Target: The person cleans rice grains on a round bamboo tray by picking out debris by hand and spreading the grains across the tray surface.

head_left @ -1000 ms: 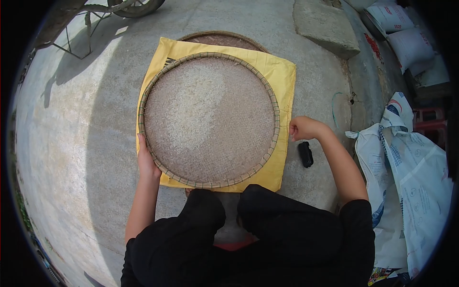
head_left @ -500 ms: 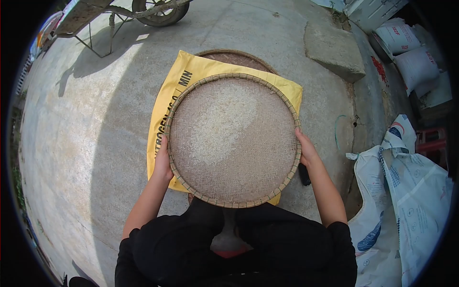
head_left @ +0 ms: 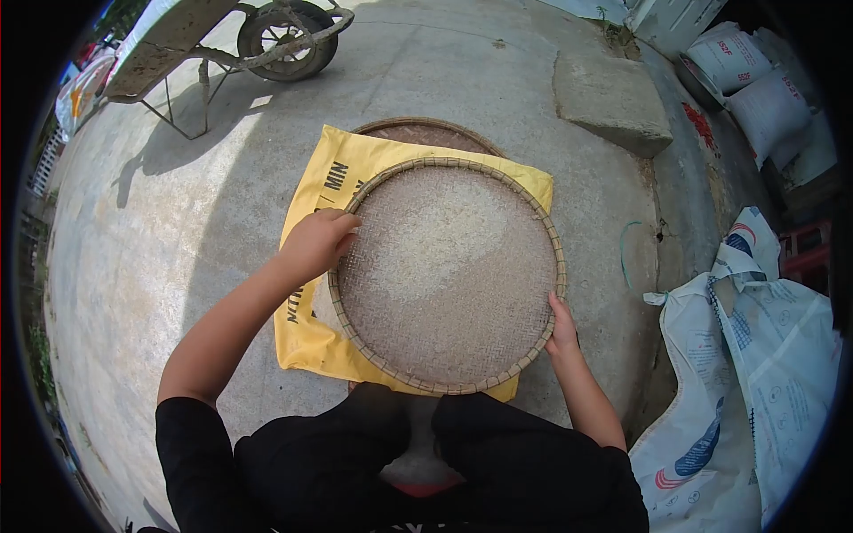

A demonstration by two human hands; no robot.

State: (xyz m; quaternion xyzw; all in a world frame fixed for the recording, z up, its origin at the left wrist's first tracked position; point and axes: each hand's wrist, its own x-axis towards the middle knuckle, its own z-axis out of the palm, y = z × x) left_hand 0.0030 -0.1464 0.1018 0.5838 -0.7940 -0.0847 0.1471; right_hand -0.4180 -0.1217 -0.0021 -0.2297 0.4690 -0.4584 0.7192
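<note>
A person in black clothing [head_left: 320, 453] has both hands at a round, shallow tray of woven bamboo with a bound rim [head_left: 475, 333], which is in the middle of the scene, just beyond the knees. Pale, rice-like grains [head_left: 440, 240] spread across its far and left part, leaving the near right weave mostly bare.

The right hand [head_left: 563, 330] clasps the tray's near right rim, thumb lying along the edge. The left hand [head_left: 324, 242] bends over the left rim with its fingers drawn together; from this angle one cannot tell whether they pinch anything.

Under the tray spreads a flat yellow sack with black lettering [head_left: 306, 342], its left side showing. Beyond it, partly covered, is a second round brown woven tray [head_left: 431, 133]. A rusty, mud-stained metal wheelbarrow [head_left: 173, 44] stands far left; white printed plastic sacks [head_left: 720, 373] lie near right.
</note>
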